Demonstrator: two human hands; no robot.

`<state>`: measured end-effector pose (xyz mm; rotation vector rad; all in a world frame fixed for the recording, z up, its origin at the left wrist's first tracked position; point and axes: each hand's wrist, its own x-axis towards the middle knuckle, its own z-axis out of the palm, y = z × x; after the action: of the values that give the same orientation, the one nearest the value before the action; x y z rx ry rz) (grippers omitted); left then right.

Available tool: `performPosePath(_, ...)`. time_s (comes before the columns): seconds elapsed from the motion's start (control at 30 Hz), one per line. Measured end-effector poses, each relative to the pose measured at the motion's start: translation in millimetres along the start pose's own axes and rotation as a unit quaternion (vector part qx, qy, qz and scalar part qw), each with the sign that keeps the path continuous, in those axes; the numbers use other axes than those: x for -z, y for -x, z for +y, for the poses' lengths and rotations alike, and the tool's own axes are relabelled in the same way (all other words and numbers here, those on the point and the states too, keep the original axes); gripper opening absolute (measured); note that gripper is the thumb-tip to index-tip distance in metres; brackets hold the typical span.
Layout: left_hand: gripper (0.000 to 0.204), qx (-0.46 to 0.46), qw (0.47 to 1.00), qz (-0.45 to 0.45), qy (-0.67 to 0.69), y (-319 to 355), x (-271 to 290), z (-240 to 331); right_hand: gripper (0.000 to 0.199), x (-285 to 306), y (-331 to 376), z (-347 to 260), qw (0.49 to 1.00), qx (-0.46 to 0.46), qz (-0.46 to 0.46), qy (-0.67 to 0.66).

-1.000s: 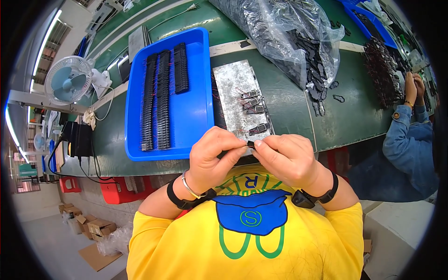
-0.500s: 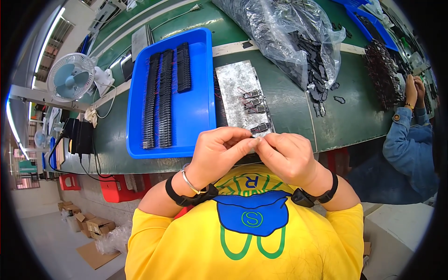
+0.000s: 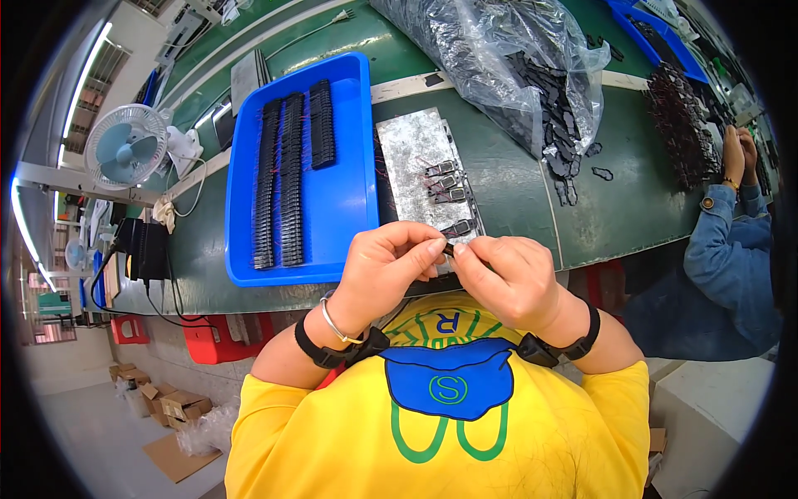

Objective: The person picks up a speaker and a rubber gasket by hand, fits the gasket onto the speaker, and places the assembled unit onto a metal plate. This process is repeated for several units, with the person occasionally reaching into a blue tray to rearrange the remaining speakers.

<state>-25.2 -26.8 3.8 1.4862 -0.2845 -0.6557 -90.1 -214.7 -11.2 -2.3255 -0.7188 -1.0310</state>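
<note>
Both my hands meet at the near edge of the green workbench. My left hand [image 3: 389,264] pinches a small black part [image 3: 449,249] from the left. On its other end, the fingers of my right hand [image 3: 509,273] are closed. Much of the part is hidden by fingertips. Just beyond lies a silvery metal plate [image 3: 407,150] bearing several small black frame-shaped parts [image 3: 445,185] with thin red wires. One of these black frames [image 3: 459,229] sits apart, close to my fingers. Left of the plate, a blue tray [image 3: 349,208] holds rows of black parts [image 3: 293,183] with fine wires.
A clear plastic bag [image 3: 474,50] at the far side spills flat black pieces [image 3: 561,133] onto the bench [image 3: 515,166]. A white fan [image 3: 125,145] and a black box with cables [image 3: 146,249] stand left. At right, another person's hands [image 3: 738,154] work beside a dark wired pile [image 3: 677,125].
The small black part now shows between my fingertips, where it was mostly covered before. My hands stay nearly in place; the whole view has shifted slightly.
</note>
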Motion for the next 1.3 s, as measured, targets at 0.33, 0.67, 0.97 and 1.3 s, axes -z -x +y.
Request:
performPosePath(0.33,0.016,0.151,0.964,-0.138,0.170,-14.1,20.9,14.5,0.027,-1.0,-0.3,5.2,0.999,0.046,0.027,-0.009)
performPosePath(0.67,0.016,0.150,0.955,-0.186,0.178,-14.3,21.8,22.0,0.027,1.4,-2.3,10.2,0.995,0.071,0.036,-0.054)
performPosePath(0.97,0.011,0.096,0.983,-0.151,0.043,-8.8,19.3,24.6,0.033,-3.2,3.8,14.2,0.990,0.028,0.027,-0.136)
performPosePath(1.3,0.010,0.107,0.976,-0.117,0.147,-9.9,21.2,9.6,0.042,-2.6,11.6,12.2,0.981,-0.104,0.029,-0.164)
